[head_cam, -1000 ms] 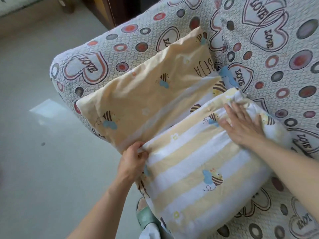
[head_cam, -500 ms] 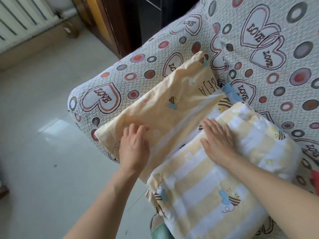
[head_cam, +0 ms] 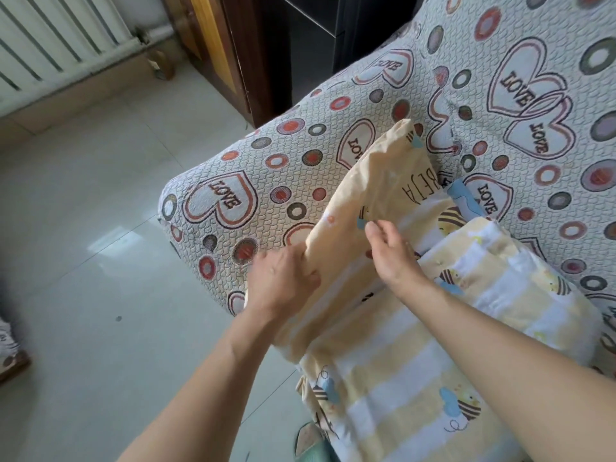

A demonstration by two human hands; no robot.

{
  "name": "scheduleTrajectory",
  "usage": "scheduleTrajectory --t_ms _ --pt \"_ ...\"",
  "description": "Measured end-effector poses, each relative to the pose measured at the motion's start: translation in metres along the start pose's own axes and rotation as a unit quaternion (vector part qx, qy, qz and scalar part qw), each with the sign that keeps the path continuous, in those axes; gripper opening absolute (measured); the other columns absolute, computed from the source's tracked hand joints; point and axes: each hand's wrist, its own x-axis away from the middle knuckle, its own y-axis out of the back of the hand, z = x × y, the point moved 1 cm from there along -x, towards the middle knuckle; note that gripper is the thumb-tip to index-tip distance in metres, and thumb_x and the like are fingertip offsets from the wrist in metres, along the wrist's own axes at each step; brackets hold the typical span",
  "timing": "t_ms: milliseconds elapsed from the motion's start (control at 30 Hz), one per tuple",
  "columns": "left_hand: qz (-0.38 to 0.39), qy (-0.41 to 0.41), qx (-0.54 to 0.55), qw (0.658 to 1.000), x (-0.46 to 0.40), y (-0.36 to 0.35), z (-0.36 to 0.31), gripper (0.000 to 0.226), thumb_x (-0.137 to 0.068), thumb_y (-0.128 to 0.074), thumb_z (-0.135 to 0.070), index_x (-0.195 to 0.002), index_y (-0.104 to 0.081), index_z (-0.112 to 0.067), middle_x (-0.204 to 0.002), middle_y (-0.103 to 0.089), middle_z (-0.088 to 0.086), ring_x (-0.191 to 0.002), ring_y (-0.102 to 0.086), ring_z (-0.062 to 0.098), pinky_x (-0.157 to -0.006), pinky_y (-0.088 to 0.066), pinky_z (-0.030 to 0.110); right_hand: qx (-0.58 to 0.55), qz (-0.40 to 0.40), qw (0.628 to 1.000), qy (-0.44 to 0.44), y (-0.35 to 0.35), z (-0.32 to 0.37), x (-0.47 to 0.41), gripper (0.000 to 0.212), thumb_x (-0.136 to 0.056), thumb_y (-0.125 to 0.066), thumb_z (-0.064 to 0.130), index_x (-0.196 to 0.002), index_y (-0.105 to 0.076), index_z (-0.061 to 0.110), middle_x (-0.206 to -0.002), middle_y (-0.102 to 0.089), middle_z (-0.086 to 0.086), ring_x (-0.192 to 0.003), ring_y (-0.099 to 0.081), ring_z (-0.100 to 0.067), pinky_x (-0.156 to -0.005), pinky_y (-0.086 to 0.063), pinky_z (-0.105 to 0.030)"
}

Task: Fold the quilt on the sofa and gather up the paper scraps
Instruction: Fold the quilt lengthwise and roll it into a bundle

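The yellow-and-white striped quilt (head_cam: 416,368) with bee prints lies folded in a thick bundle on the sofa (head_cam: 300,168). Its plain yellow upper part (head_cam: 370,191) is raised on edge toward the sofa arm. My left hand (head_cam: 280,285) grips that raised yellow part at its lower left edge, fingers curled under the fabric. My right hand (head_cam: 393,258) hovers over the middle of the quilt, fingers loosely spread and relaxed, just above or touching the fabric. I see no paper scraps.
The sofa wears a quilted cover with "LOVE" hearts and circles. A pale tiled floor (head_cam: 100,261) lies to the left. A white radiator (head_cam: 50,38) stands at top left and a dark wooden cabinet (head_cam: 240,51) behind the sofa arm.
My left hand moved from lying flat on the yellow part to gripping its edge and lifting it. My right hand left the striped bundle and rose toward the yellow part. The view shifted right.
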Motion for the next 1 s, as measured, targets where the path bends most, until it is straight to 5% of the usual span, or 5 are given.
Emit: scheduleTrajectory --t_ms 133,467,567,800,1000 --pt "0.018 -0.124 0.031 0.992 0.029 -0.016 -0.022 0.033 -0.082 -0.045 -0.057 -0.093 -0.055 -0.028 -0.075 -0.064 -0.005 -0.071 -0.064 0.022 -0.062 -0.053 0.033 -0.017 0.001 1.0 -0.014 0.017 0.005 0.01 0.082 -0.077 -0.032 0.085 -0.135 -0.036 0.028 -0.125 -0.052 -0.001 -0.107 -0.054 -0.024 -0.091 -0.043 -0.037" --pt "0.014 -0.259 -0.01 0.966 0.086 -0.082 -0.057 0.048 -0.066 -0.059 -0.026 -0.113 -0.057 -0.035 -0.071 -0.07 -0.006 -0.058 -0.067 0.022 -0.041 -0.045 0.022 0.228 -0.091 0.966 -0.084 0.043 -0.018 0.012 0.101 -0.077 -0.068 0.023 -0.149 0.002 0.011 -0.142 -0.04 -0.016 -0.124 -0.046 -0.037 -0.094 -0.041 -0.045" --pt "0.027 -0.271 -0.046 0.961 0.105 -0.092 -0.063 0.058 -0.058 -0.073 -0.025 -0.11 -0.049 -0.036 -0.058 -0.06 -0.007 -0.042 -0.058 0.018 -0.036 -0.031 0.017 0.268 -0.169 0.945 -0.088 0.068 -0.035 0.015 0.07 -0.08 -0.063 0.022 -0.14 -0.028 0.008 -0.13 -0.052 -0.017 -0.116 -0.053 -0.038 -0.087 -0.044 -0.042" --pt "0.063 -0.241 -0.049 0.967 0.133 -0.107 -0.072 0.064 -0.063 -0.08 -0.02 -0.115 -0.049 -0.039 -0.056 -0.057 -0.006 -0.041 -0.056 0.019 -0.035 -0.032 0.022 -0.07 -0.267 0.952 -0.133 0.111 -0.094 0.049 0.033 -0.078 -0.056 0.024 -0.095 -0.067 -0.003 -0.1 -0.069 -0.024 -0.096 -0.065 -0.038 -0.079 -0.05 -0.041" --pt "0.182 -0.161 -0.05 0.969 0.139 -0.11 -0.081 0.048 -0.09 -0.057 -0.036 -0.135 -0.042 -0.046 -0.119 -0.063 -0.005 -0.108 -0.061 0.022 -0.081 -0.047 0.032 -0.231 -0.243 0.904 -0.264 0.113 -0.134 0.06 0.019 -0.083 -0.058 0.013 -0.098 -0.06 0.001 -0.109 -0.066 -0.019 -0.096 -0.064 -0.035 -0.085 -0.054 -0.052"
